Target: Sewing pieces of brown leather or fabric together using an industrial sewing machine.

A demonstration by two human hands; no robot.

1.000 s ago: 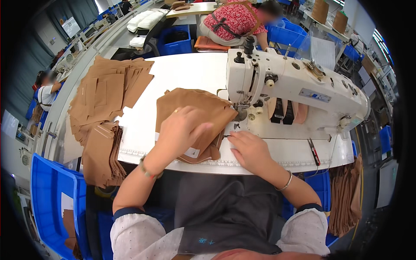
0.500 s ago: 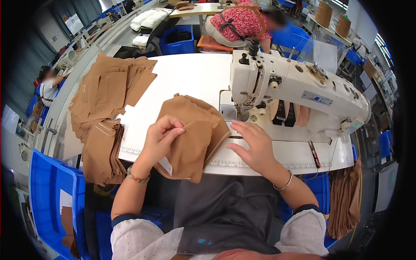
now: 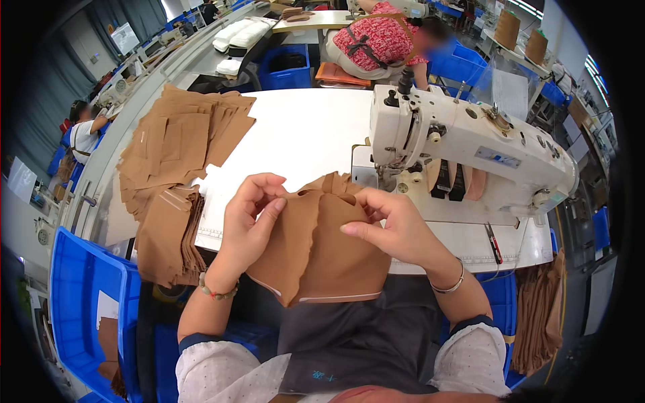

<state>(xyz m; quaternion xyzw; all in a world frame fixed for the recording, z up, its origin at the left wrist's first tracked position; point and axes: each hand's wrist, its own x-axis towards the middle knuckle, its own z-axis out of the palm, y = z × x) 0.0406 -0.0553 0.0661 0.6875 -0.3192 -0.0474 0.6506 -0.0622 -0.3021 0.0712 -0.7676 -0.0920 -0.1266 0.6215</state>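
Note:
Between my hands hangs a brown fabric piece (image 3: 342, 245) with a pale strip along its lower edge. It lies in folded layers, and its bottom hangs over the table's front edge. My left hand (image 3: 253, 218) pinches the upper left part between thumb and fingers. On the upper right side, my right hand (image 3: 390, 225) is closed on the same cloth, its fingertips partly hidden by the fold. A white sewing machine (image 3: 470, 144) stands just beyond my right hand, its needle area (image 3: 386, 176) behind the fabric.
Stacked brown fabric pieces (image 3: 178, 138) cover the table's left side, with a smaller stack (image 3: 164, 235) nearer me. Red-handled thread snips (image 3: 494, 243) lie at right. Blue bins (image 3: 87, 302) stand beside the table; more brown cloth (image 3: 534, 316) hangs at right. Another person (image 3: 373, 40) bends over beyond the table.
My right hand, formerly apart from the cloth with fingers spread, now grips it. The fabric has been turned and drawn nearer me, its pale-edged side now along the bottom.

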